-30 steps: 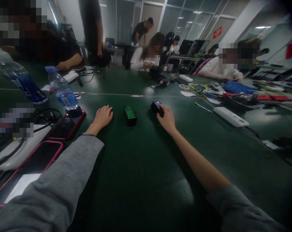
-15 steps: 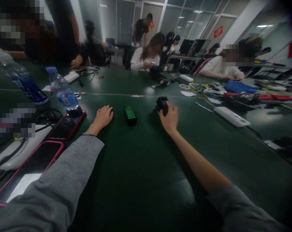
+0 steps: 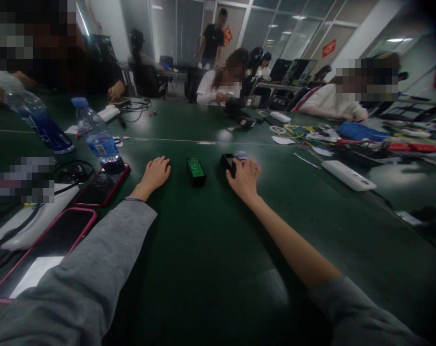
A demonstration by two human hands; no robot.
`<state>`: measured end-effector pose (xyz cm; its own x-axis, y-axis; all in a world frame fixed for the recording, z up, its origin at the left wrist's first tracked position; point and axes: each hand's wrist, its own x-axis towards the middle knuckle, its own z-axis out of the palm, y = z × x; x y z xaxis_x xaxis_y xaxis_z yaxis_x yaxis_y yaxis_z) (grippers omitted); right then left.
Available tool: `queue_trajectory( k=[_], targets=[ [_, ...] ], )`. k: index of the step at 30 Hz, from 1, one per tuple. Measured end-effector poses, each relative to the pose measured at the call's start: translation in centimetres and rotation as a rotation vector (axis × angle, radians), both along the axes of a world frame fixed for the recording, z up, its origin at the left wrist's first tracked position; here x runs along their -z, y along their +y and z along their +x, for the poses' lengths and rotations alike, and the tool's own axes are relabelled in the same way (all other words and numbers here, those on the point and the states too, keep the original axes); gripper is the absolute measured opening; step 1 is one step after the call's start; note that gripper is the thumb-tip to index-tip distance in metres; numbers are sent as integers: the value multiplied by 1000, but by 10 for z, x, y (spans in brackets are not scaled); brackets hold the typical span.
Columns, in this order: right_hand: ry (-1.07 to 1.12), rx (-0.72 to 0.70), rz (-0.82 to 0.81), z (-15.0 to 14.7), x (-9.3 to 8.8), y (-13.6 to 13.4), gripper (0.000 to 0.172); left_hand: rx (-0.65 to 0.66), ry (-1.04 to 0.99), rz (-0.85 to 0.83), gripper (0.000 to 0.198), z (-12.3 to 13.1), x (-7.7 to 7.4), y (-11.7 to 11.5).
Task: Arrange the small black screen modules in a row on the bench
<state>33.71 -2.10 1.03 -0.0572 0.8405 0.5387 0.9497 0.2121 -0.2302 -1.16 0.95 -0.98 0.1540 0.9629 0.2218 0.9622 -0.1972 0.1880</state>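
On the green table (image 3: 210, 250), just ahead of my right hand (image 3: 243, 179), lies a small black case (image 3: 228, 162); my fingers rest on its near end, curled over it, but I cannot tell whether the grip is truly clamped on it or only laid against it. A small pale card-like piece (image 3: 241, 154) sits just beyond the case, touching or nearly touching it. Left of that, between my two hands, an open black box with a green board inside (image 3: 195, 171) lies flat and apart from both. My left hand (image 3: 155, 175) rests palm down on the table, fingers loosely apart, holding nothing, near the box but not touching it.

Further left, a phone in a red case (image 3: 101, 184) lies flat, a clear water bottle with a blue cap (image 3: 95, 133) standing right behind it. A second red-edged phone (image 3: 44, 250) lies nearer me beside my left sleeve. To the right, well apart, a white power strip (image 3: 348, 174) lies on the table, with a tangle of coloured wires (image 3: 300, 132) beyond it. Other people sit around the far edge.

Both forearms stretch straight forward; the right sleeve is pushed back, leaving the forearm bare.
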Motion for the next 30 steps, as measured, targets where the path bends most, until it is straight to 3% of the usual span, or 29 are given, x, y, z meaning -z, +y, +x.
queue_trajectory(
  k=[6,10,13,17,22,30],
  targets=[
    [91,-53,53,-13,-14,-12,53,3,-14,-2,52,1,-3,-2],
    [229,-340,-82,-53,-19,-33,62,-2,-17,5,51,4,-4,-4],
    [173,-478,-156,-85,-15,-43,72,-16,-7,13,51,6,-5,-6],
    [121,-482,-185,-105,-8,-40,62,-15,-4,12,52,6,-5,-7],
    [324,-492,-161,-101,-7,-31,54,-20,-1,26,50,7,-3,-6],
    [504,-288,-295,-92,1,-14,52,-20,-10,-4,53,6,-6,-7]
  ],
)
